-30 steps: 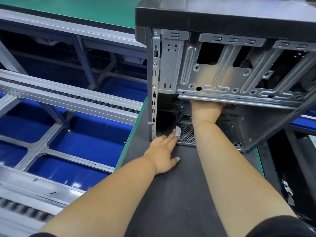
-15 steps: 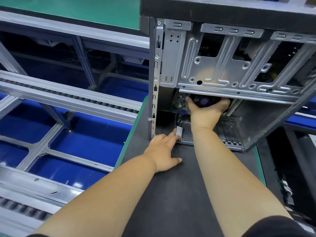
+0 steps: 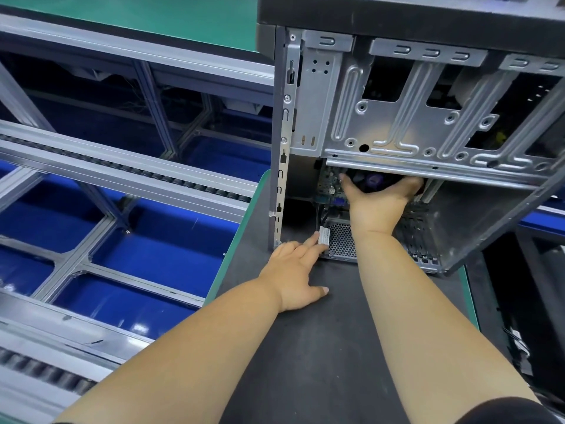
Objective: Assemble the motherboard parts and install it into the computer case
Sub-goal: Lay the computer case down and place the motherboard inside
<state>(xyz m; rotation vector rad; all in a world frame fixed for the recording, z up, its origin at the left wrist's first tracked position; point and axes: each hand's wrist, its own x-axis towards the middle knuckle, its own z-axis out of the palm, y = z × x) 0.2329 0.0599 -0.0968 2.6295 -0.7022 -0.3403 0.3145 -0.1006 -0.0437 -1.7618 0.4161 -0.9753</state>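
Item, motherboard (image 3: 331,186): my right hand (image 3: 377,203), now drawn back from under the computer case (image 3: 397,117) bracket, grips its fan, seating unfinished; left hand (image 3: 293,270), fingers spread, braces the case's lower edge.

An assembly-line factory — roller conveyor rails (image 3: 128,175); green-edged anti-static workbench (image 3: 305,347).

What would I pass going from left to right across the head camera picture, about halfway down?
Roller rail → blue bins → green mat edge → left hand → right hand → case wall.
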